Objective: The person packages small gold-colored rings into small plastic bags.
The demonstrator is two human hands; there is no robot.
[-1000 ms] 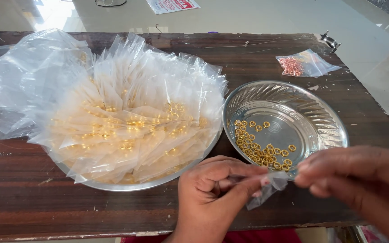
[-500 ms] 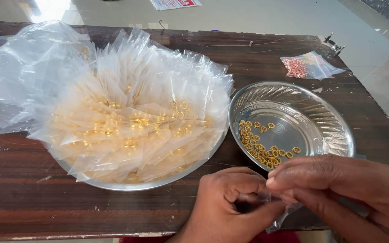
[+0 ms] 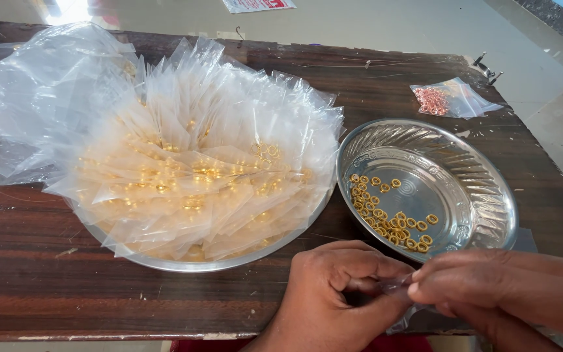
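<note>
While both hands meet at the near edge of the dark wooden table [image 3: 47, 287], the left hand [image 3: 333, 296] and right hand [image 3: 503, 293] pinch a small clear plastic pouch [image 3: 395, 287] between closed fingertips. Just beyond, a fluted steel plate [image 3: 470, 176] holds a loose cluster of small gold rings [image 3: 389, 218]. Beside it, a larger steel dish [image 3: 184, 261] is heaped with crinkled transparent packets [image 3: 203, 163] of gold rings. Farther back lies a bag of pinkish rings [image 3: 441, 100].
</note>
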